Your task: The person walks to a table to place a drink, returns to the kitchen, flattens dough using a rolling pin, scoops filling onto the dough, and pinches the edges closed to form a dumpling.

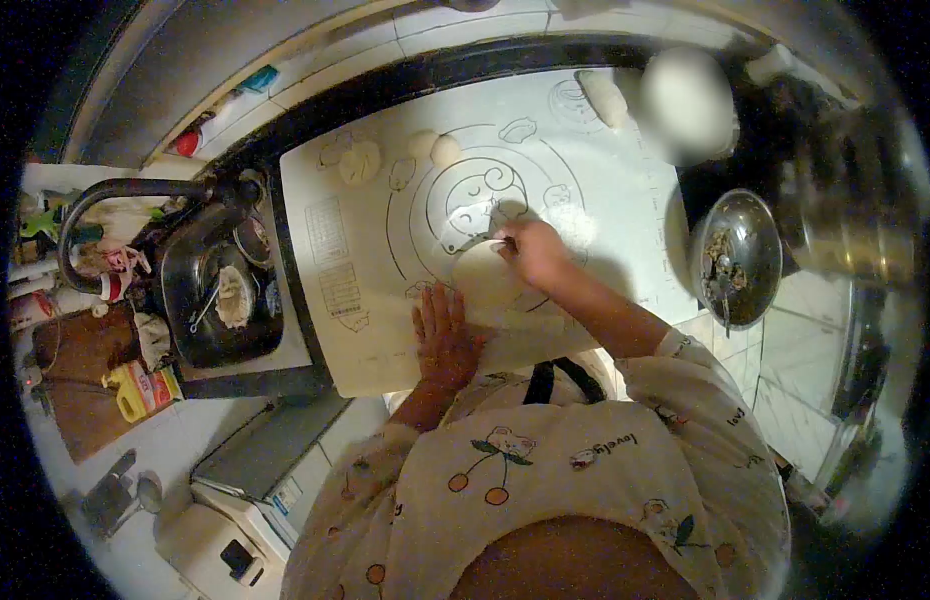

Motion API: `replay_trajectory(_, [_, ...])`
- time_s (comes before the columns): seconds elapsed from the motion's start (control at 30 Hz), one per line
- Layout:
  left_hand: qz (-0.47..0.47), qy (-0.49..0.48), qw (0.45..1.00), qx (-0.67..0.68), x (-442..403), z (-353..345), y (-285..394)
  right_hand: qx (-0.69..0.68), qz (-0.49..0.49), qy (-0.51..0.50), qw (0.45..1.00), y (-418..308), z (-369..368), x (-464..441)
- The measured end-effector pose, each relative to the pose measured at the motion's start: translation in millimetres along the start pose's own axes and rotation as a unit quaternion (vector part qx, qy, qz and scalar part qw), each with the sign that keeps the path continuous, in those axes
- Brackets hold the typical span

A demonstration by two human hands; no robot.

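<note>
A flat, round sheet of dough (482,275) lies on a printed white mat (335,210). My right hand (535,252) is closed in a pinch at the dough's upper right edge. Fingers spread, my left hand (447,335) rests flat on the mat at the lower left of the dough, its fingertips close to the rim. Farther back on the mat are a flattened round piece of dough (360,162) and two small dough balls, one of them pale and rounded (445,150). A dough roll (604,98) lies near the far right corner.
To the right stands a metal bowl (701,265) with a dark chopped mixture and a utensil. Behind it is a blurred white round object (687,100). At the left are a black sink (185,330), a curved faucet (115,187) and a yellow bottle (135,390).
</note>
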State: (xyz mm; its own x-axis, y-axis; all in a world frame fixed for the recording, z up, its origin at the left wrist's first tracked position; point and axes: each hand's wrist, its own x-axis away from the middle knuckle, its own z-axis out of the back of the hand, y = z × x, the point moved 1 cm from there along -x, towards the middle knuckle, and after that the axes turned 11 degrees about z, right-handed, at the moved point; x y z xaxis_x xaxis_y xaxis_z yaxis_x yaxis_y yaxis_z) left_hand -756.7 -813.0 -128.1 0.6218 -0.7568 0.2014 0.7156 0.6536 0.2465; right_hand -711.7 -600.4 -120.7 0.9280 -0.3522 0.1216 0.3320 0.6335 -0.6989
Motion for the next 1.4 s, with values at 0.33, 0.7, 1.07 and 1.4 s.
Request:
replay_trajectory(0.33, [-0.049,0.125,0.951,0.280,-57,18,11,-0.200,-0.007,0.278,0.940,-15,37,32])
replay_trajectory(0.7, [0.112,-0.406,0.232,0.877,-55,78,91,-0.199,0.013,0.351,0.915,-58,81,72])
replay_trajectory(1.07, [0.040,-0.431,0.409,0.804,-49,64,131,-0.168,-0.030,0.428,0.887,-24,112,113])
replay_trajectory(1.4, [-0.025,-0.509,0.266,0.819,-54,88,161,0.111,-0.059,0.461,0.878,20,179,243])
